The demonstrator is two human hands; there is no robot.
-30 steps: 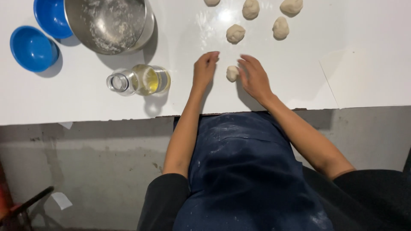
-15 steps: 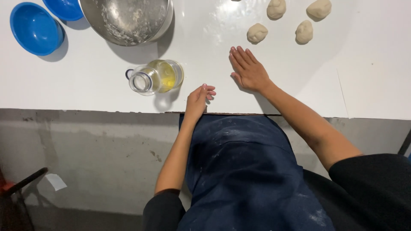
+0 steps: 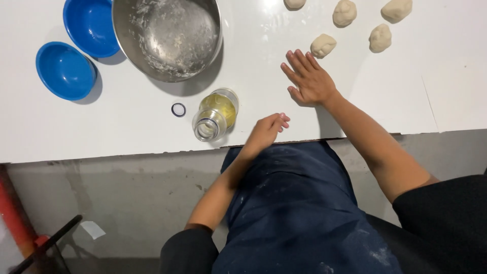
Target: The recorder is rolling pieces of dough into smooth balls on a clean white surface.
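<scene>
My right hand (image 3: 310, 80) lies flat on the white table (image 3: 127, 132), palm down with the fingers spread. Nothing shows under it. A dough ball (image 3: 323, 45) sits just beyond its fingertips, and several more dough balls (image 3: 380, 38) lie further back. My left hand (image 3: 268, 129) rests at the table's near edge, loosely curled and holding nothing. It is just right of a glass bottle of yellow oil (image 3: 215, 114), which stands open.
A large steel bowl (image 3: 167, 35) smeared with flour stands at the back. Two blue bowls (image 3: 66, 70) are at the far left. A small dark ring (image 3: 178, 109) lies next to the bottle. The person wears a floury blue apron (image 3: 289, 203).
My left hand has drawn back from a small dough piece to the table's edge. My right hand has gone flat over the spot where that piece lay.
</scene>
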